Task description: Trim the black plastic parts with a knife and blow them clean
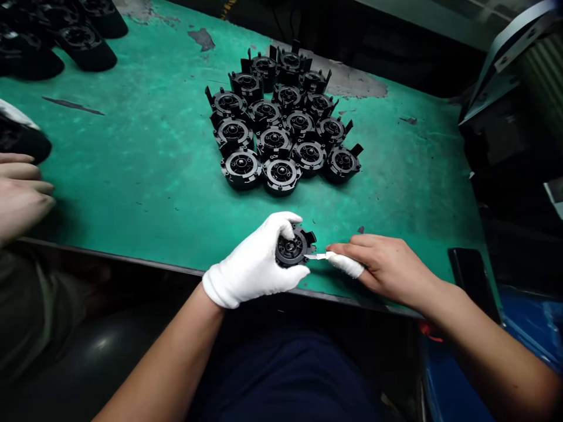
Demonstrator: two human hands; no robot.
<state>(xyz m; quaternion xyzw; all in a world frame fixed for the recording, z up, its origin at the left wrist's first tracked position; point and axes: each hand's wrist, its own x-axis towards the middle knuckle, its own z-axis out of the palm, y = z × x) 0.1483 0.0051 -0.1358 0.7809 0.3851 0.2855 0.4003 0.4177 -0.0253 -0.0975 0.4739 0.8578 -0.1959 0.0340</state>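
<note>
Head view, looking down over the near edge of the worn green table.

The left hand, in a white cotton glove, is closed around a round black moulded plastic part, thumb over its top rim and fingers under it. The part is held just above the table's near edge, its open face tilted up toward the wearer, likely so the rim can be seen and reached.

The bare right hand pinches a small blade with a white cloth-wrapped handle. The metal tip touches the part's right-hand rim. The wrap probably gives grip and spares the fingers. Both hands are near each other, joined only through blade and part.

Farther back, mid-table, a cluster of matching round black plastic parts sits in tight rows, faces up, many with a small upright tab. The rows touch one another, well apart from the held part; the neat packing suggests a sorted batch.

Far left corner: several larger dark rounded pieces, partly cut off by the frame.

At the left edge, another person's bare hand rests on the table, fingers loosely curled, beside a dark object I cannot identify.

A flat black slab lies at the right, near the wearer's forearm.
</note>
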